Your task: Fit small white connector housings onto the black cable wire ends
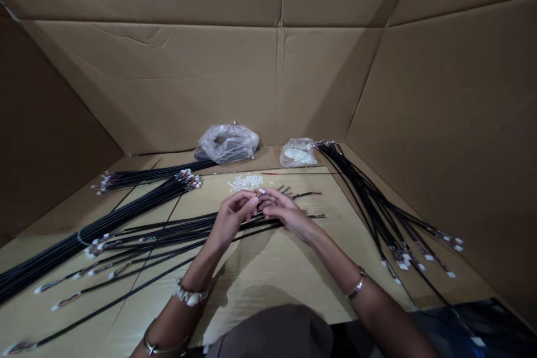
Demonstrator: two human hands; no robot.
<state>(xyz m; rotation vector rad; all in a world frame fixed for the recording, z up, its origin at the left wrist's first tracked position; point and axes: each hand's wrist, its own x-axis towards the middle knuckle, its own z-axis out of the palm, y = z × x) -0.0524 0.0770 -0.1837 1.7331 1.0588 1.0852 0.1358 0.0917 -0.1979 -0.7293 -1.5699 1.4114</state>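
Observation:
A small white plug connector (261, 191) with short coloured wires sits at the fingertips where my two hands meet. My left hand (235, 213) is closed, its thumb and index finger pinching at the connector. Beside it, my right hand (290, 217) has curled fingers and a bent thumb close to the same connector. What lies between the right fingers is mostly hidden. Black cables (172, 233) run beneath both hands, with white plugs at their left ends and bare wire ends to the right. Just beyond the hands lies a pile of loose white connector housings (245, 182).
A tied bundle of black cables (126, 215) lies on the left, and more cables (364, 190) fan along the right. Two clear plastic bags (229, 144) stand at the back, one with white parts (298, 154). A thin red tool (271, 173) lies nearby. Cardboard walls (210, 78) enclose the table.

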